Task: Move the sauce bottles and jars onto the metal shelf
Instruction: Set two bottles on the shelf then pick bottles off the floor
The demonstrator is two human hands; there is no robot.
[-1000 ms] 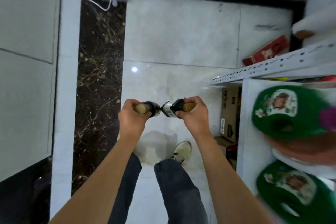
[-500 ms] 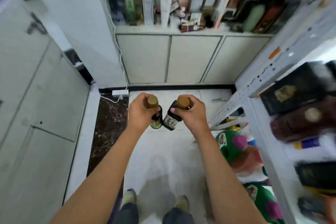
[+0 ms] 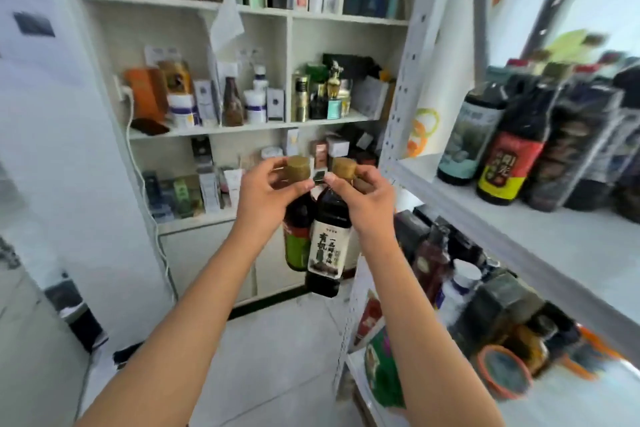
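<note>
Head view: two sauce bottles held by the neck beside the metal shelf

Head camera shows a dark sauce bottle with a white label (image 3: 327, 246) hanging upright in mid-air from the right hand (image 3: 367, 199), and beside it, touching or nearly so, a second dark bottle with a red-and-green label (image 3: 297, 239) hanging from the left hand (image 3: 266, 199). Both look like full glass bottles: likely heavy for their size, rigid, smooth and breakable if knocked together or dropped. Each is taken just below its tan cap, where the narrow neck gives the fingers something to close round; the grip is high, so the bodies can swing.

On the right bottle, the fingers (image 3: 330, 180) are curled round the neck under the cap (image 3: 344, 167), thumb side toward the camera. On the left bottle, the fingers (image 3: 303, 186) pinch the neck beneath the other cap (image 3: 298, 165), the palm covering the shoulder. Both hands are clamped on; neither has a free finger visibly supporting a base.

To the right stands the white perforated metal shelf (image 3: 485, 218), its upper tier already carrying a row of dark bottles (image 3: 505, 163) with bare surface in front of them. The held pair hangs left of the shelf's upright post, slightly below that tier's edge. Behind, a white bookcase (image 3: 287, 125) holds boxes and small containers.
</note>
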